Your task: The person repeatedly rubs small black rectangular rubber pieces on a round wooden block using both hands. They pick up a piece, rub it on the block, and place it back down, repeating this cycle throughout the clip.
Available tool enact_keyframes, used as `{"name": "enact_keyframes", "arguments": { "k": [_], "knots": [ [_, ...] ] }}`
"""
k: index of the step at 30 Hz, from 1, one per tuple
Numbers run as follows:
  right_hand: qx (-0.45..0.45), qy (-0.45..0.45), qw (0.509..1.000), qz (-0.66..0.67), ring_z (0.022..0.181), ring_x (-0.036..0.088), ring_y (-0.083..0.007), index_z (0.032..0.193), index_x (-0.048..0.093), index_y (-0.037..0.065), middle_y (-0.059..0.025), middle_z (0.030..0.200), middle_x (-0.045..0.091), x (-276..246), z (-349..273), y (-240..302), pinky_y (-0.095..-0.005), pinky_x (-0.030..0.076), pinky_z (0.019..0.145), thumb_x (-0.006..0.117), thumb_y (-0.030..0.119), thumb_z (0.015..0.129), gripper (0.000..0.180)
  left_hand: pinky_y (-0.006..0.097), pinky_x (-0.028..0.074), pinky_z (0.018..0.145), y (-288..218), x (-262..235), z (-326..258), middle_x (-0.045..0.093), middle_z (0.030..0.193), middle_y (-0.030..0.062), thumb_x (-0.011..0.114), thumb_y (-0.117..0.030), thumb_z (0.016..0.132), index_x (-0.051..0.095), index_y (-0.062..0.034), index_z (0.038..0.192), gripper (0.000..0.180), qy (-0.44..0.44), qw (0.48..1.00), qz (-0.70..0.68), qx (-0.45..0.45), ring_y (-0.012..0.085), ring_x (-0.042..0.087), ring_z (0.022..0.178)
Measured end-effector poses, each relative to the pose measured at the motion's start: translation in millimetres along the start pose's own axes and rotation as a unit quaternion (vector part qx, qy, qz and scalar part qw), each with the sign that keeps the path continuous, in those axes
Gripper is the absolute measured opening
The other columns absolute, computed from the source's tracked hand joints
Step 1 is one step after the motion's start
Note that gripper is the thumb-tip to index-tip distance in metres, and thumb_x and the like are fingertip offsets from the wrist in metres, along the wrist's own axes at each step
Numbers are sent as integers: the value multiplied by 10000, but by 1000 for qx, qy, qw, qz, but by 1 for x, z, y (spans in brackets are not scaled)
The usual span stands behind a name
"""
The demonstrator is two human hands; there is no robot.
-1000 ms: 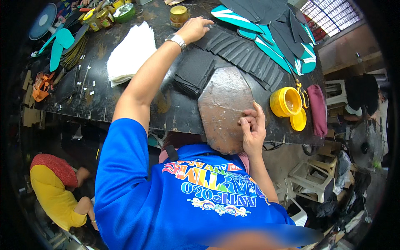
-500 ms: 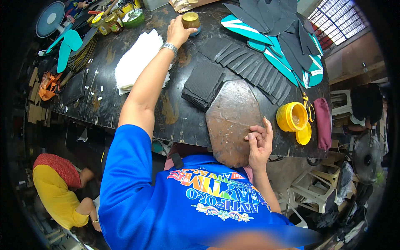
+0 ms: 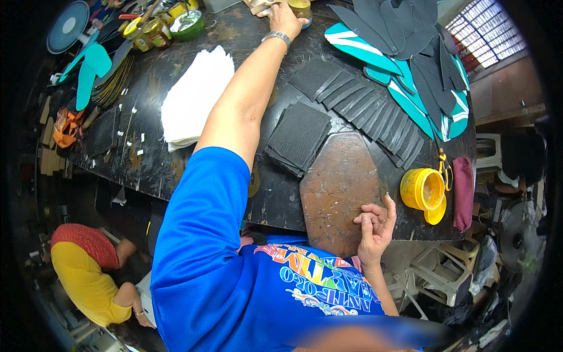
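Note:
My left hand is stretched to the far side of the table, closed around a small glass jar with yellowish contents and a bluish base. Its fingers lie beside brown paper. Palm up and fingers loosely bent apart, my right hand holds nothing by the right edge of a worn brown board that juts over the near table edge. Beyond the board sit a stack of black rectangular pieces and a fanned row of similar black pieces. White sheets are piled left of my arm.
At right stand an open yellow tub, yellow-handled scissors and a maroon roll. Black and teal sole-shaped pieces cover the far right. Jars, a green tub and a fan are far left. A person in yellow bends at lower left.
My left hand has carried the jar farther away and to the right, up beside the brown paper. My right hand stays by the board. The whole view has shifted slightly.

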State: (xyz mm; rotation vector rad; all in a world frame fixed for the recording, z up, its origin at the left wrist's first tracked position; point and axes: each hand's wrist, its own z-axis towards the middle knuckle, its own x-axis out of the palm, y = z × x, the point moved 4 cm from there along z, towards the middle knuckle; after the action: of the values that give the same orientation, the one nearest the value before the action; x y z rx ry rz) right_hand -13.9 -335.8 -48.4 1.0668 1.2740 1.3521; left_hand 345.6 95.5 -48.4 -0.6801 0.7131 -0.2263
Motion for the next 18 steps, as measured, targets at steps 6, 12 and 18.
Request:
{"name": "enact_keyframes", "arguments": {
  "k": [6, 12, 18],
  "knots": [
    [-6, -2, 1000, -27, 871, 607, -124, 1574, 272, 20, -165, 1162, 598, 2, 0, 3, -291, 548, 840, 597, 5, 998, 661, 461, 489, 1016, 1, 17, 5, 569, 1348, 265, 904, -63, 673, 158, -75, 1615, 1201, -23, 995, -98, -26, 417, 592, 1181],
    [-1, -5, 1000, -19, 875, 609, -124, 1571, 287, 36, -144, 1153, 600, 2, 2, 3, -279, 541, 839, 580, -16, 994, 649, 470, 513, 937, 8, 4, 1, 598, 1232, 273, 486, -95, 975, 318, 38, 1506, 572, -109, 966, 178, 151, 433, 596, 1103],
    [-20, 17, 999, -27, 863, 604, -107, 1560, 326, 50, -105, 1095, 608, 1, 7, 1, -262, 536, 803, 584, -25, 990, 631, 484, 472, 979, -50, -82, -76, 643, 1187, 155, 749, -309, 884, 683, -56, 1133, 362, 147, 890, 349, 256, 343, 638, 1125]
  ]
}}
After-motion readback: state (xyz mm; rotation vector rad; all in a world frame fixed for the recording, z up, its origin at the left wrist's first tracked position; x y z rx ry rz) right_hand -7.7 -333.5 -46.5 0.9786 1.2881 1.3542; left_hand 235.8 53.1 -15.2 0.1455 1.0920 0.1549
